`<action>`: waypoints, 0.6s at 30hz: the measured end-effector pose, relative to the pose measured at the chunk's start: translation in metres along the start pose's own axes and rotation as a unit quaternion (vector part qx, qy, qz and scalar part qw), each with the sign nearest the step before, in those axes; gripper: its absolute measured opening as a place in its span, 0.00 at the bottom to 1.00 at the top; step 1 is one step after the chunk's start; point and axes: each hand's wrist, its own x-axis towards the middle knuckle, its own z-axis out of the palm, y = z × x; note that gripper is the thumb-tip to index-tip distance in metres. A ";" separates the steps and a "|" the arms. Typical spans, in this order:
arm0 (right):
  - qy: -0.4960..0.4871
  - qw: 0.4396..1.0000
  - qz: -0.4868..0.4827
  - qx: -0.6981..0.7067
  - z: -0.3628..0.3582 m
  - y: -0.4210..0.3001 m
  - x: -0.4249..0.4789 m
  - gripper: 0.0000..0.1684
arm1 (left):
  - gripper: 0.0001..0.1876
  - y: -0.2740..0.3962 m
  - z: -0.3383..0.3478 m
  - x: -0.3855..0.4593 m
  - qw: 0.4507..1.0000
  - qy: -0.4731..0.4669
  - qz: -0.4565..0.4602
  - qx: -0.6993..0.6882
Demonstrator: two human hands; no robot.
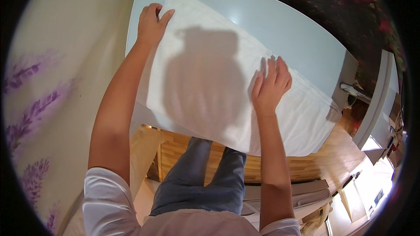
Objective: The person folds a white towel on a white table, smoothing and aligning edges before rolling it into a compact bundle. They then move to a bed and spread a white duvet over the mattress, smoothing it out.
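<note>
A white cloth, apparently a towel (200, 111), lies folded across a pale blue-white tabletop (262, 16). Its layered far edge runs slantwise down to the right, and its near side hangs over the table's front edge. My left hand (152, 23) is at the cloth's far left corner, thumb on the fabric and fingers curled beside the edge. Farther right, my right hand (272, 83) rests on the cloth with its fingertips by the layered far edge. Its fingers are slightly apart. Soft ripples cross the cloth's right part, and a shadow darkens its middle.
A wall (75, 82) with painted purple flowers stands close on the left. Dark floral covering (328, 3) lies beyond the table. A white panel-like piece of furniture (375, 101) is at right. Wooden flooring (295, 168) shows below, with a white slatted unit (285, 200) behind my legs.
</note>
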 end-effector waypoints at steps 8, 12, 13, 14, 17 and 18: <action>-0.174 0.984 0.007 -0.035 0.016 -0.032 -0.034 0.33 | 0.25 0.013 -0.027 -0.037 0.992 0.017 -0.125 -0.006; -0.216 0.972 -0.085 0.040 0.033 -0.056 -0.025 0.33 | 0.23 -0.046 -0.048 -0.038 0.985 0.086 -0.128 0.079; -0.226 0.964 -0.119 0.074 0.036 -0.064 -0.021 0.33 | 0.23 -0.060 -0.058 -0.036 0.980 0.081 -0.153 0.098; -0.215 0.966 -0.120 0.084 0.038 -0.068 -0.017 0.33 | 0.22 -0.068 -0.062 -0.034 0.974 0.077 -0.178 0.116; -0.191 0.970 -0.108 0.108 0.042 -0.074 -0.012 0.34 | 0.22 -0.070 -0.064 -0.034 0.985 0.098 -0.002 0.144; -0.188 0.973 -0.087 0.105 0.040 -0.068 -0.015 0.34 | 0.22 -0.043 -0.062 -0.033 0.988 0.067 0.051 0.133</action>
